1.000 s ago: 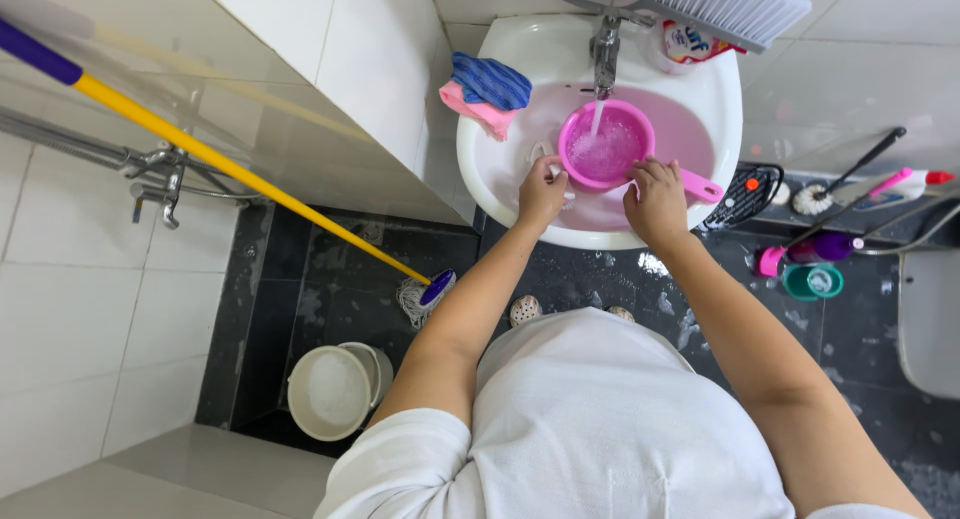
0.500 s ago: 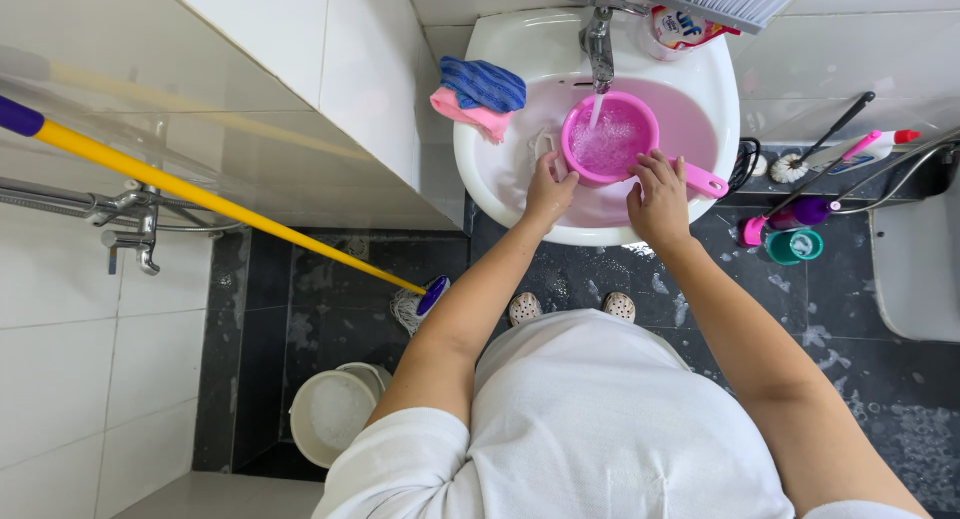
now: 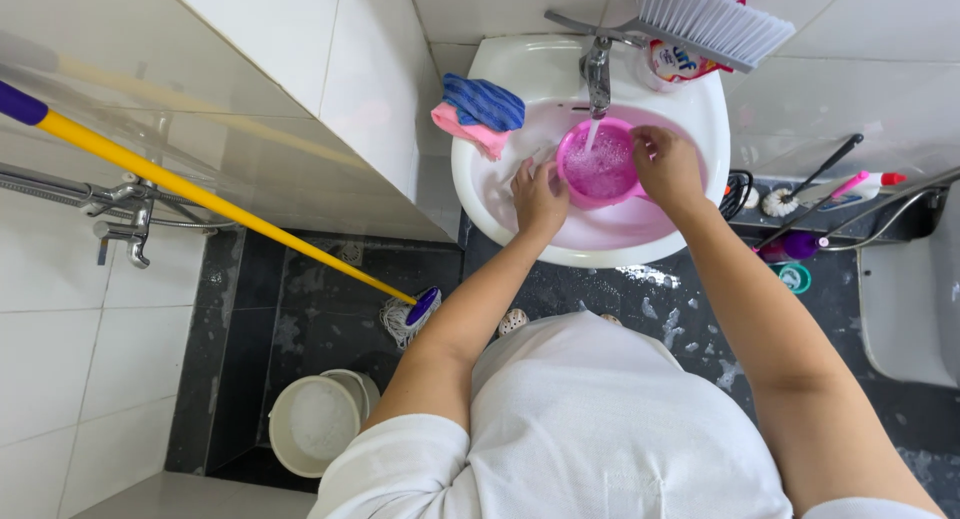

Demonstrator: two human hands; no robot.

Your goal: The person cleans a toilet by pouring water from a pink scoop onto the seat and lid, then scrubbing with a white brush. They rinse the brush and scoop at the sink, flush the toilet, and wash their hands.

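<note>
A pink scoop bowl (image 3: 600, 169) sits in the white sink (image 3: 520, 69), under the metal tap (image 3: 597, 71). Water runs from the tap into the bowl, which is full of foam. My left hand (image 3: 538, 194) rests on the bowl's left rim. My right hand (image 3: 668, 167) covers the right rim and hides the bowl's handle. Pinkish water lies in the basin around the bowl.
Blue and pink cloths (image 3: 478, 111) lie on the sink's left edge. A white brush (image 3: 712, 21) rests over the sink top. A yellow mop (image 3: 220, 211) leans across the left. A white bucket (image 3: 312, 421) stands on the dark wet floor. Toilet brush and bottles (image 3: 820, 194) are at right.
The view has shifted slightly. My right hand has moved up onto the bowl's right rim, covering the handle that showed before. Water keeps running.
</note>
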